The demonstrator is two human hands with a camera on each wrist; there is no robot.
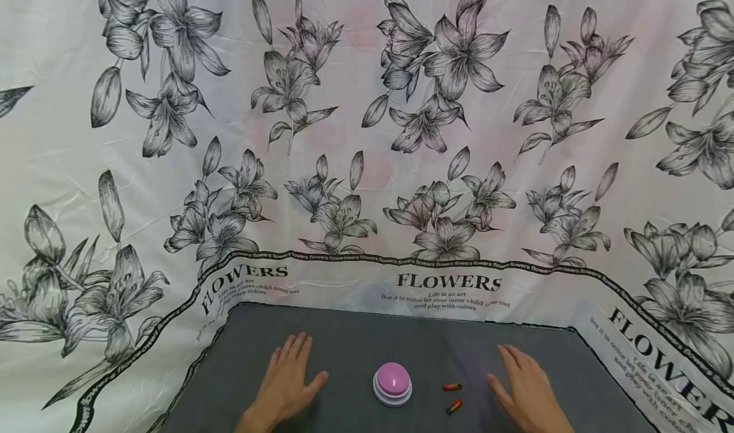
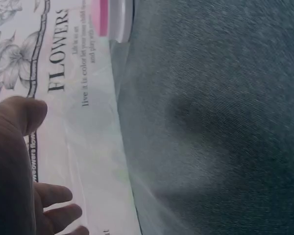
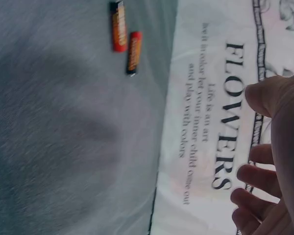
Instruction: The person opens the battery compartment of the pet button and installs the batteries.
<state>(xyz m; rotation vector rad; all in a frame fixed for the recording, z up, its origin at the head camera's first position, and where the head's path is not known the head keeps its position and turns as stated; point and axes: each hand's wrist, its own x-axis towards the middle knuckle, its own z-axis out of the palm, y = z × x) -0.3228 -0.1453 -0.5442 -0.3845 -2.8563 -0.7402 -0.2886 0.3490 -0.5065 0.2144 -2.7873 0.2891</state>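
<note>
A round lamp-like device [image 1: 392,382] with a pink domed top and white base sits on the grey table between my hands. Its edge also shows at the top of the left wrist view. To its right lie two small red-and-black batteries [image 1: 452,387], one roughly sideways and the other slanted. My left hand [image 1: 289,379] is left of the pink device, fingers extended and thumb apart, holding nothing. My right hand [image 1: 524,385] is to the right of the batteries, fingers likewise extended and touching none of the objects.
The grey cloth surface [image 1: 344,337] reaches back to a white curtain [image 1: 355,216] printed with black lilies and "FLOWERS" lettering. The curtain encloses the table at the back and on both sides.
</note>
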